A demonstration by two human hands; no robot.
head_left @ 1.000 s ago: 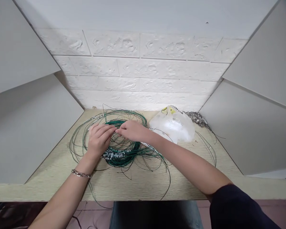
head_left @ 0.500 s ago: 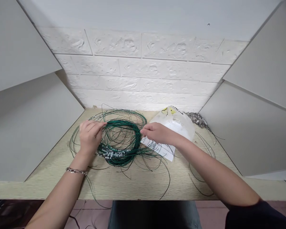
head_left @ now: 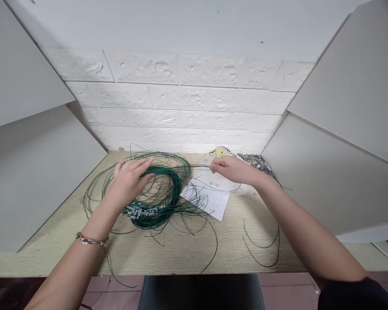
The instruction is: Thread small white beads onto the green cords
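Observation:
A tangled coil of thin green wire [head_left: 163,193] lies on the pale wooden table [head_left: 187,249], with small white tags bunched at its near side. My left hand [head_left: 127,181] rests flat on the coil's left part, fingers spread over the strands. My right hand [head_left: 234,169] is pinched on a single green wire strand [head_left: 200,165] drawn out to the right of the coil, above a clear plastic bag [head_left: 220,155]. A silver bracelet [head_left: 91,240] sits on my left wrist.
A white paper sheet [head_left: 210,200] lies under the coil's right edge. A pile of small grey metal bits [head_left: 258,162] sits at the back right. A loose wire loop [head_left: 261,241] lies near the front edge. Grey panels wall both sides; white brick wall behind.
My hands, together at the coil's middle a second ago, have drawn apart. The right hand has pulled a strand rightward over the bag; the left stays pressing the coil.

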